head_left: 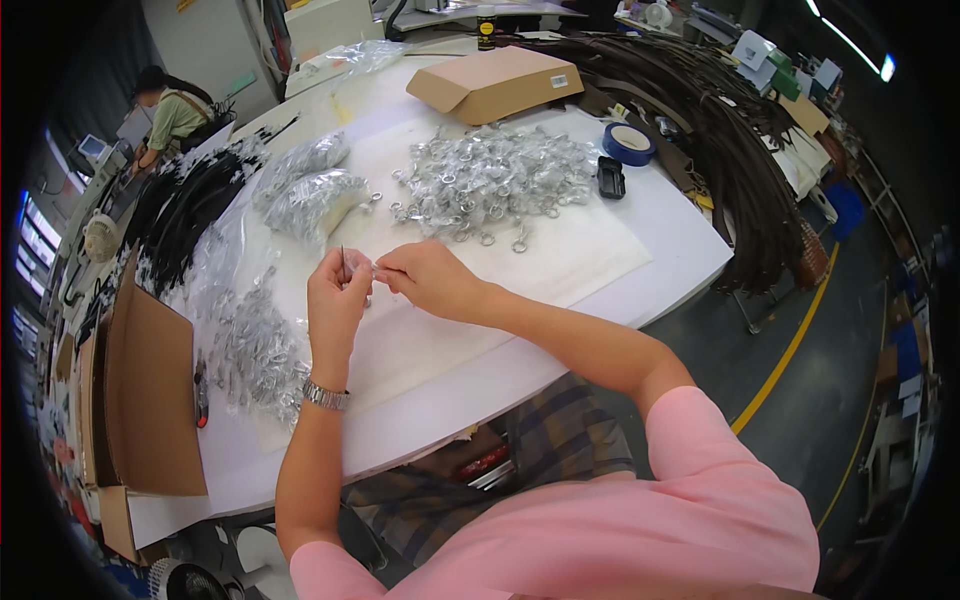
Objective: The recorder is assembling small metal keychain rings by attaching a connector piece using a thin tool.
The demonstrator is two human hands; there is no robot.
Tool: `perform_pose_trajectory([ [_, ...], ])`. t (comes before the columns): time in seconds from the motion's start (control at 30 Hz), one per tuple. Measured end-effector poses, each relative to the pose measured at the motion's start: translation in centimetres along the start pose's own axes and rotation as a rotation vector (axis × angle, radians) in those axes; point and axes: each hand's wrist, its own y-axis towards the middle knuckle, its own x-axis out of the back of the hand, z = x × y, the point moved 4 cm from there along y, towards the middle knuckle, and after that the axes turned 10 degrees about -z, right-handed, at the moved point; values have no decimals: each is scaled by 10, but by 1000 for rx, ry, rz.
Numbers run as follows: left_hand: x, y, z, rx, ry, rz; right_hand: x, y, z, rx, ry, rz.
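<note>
My left hand (337, 298) and my right hand (428, 278) meet above a white sheet (600, 250) on the table. My left hand pinches a thin dark needle-like pin that points upward. My right hand pinches a small silver metal piece (378, 269) against the left fingers. A silver watch (327, 396) sits on my left wrist. Just beyond the hands lies a heap of small silver rings and clasps (495, 180). Clear bags of the same silver parts (305, 195) lie to the upper left. More bagged parts (255, 350) lie beside my left forearm.
A shut cardboard box (495, 82) stands behind the heap, an open one (150, 385) at the table's left edge. A blue tape roll (629, 143) and a black device (610, 177) lie at right. Dark straps (730, 130) pile at right, black ones (190, 205) at left. Another person (172, 112) works far left.
</note>
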Motion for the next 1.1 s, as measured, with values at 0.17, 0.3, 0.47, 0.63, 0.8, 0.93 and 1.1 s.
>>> perform_pose_trajectory([
  [0.17, -2, 6, -1, 90, -173, 33, 2, 3, -6, 190, -43, -202],
  [0.3, 23, 18, 12, 161, -604, -55, 10, 10, 1, -23, 146, -82],
  [0.47, 29, 27, -2, 84, -85, 52, 20, 13, 0, -201, 335, 71],
  [0.63, 12, 9, -19, -39, 48, 412, 13, 13, -18, -229, 306, 98],
  [0.8, -4, 1, -18, -79, 140, 410, 6, 13, -19, -146, 319, -67],
  [0.93, -15, -2, -7, -32, 59, 286, 6, 9, -19, -147, 313, -134],
  [1.1, -6, 5, 6, -291, 254, 106, -4, 2, -10, -253, 393, -137],
])
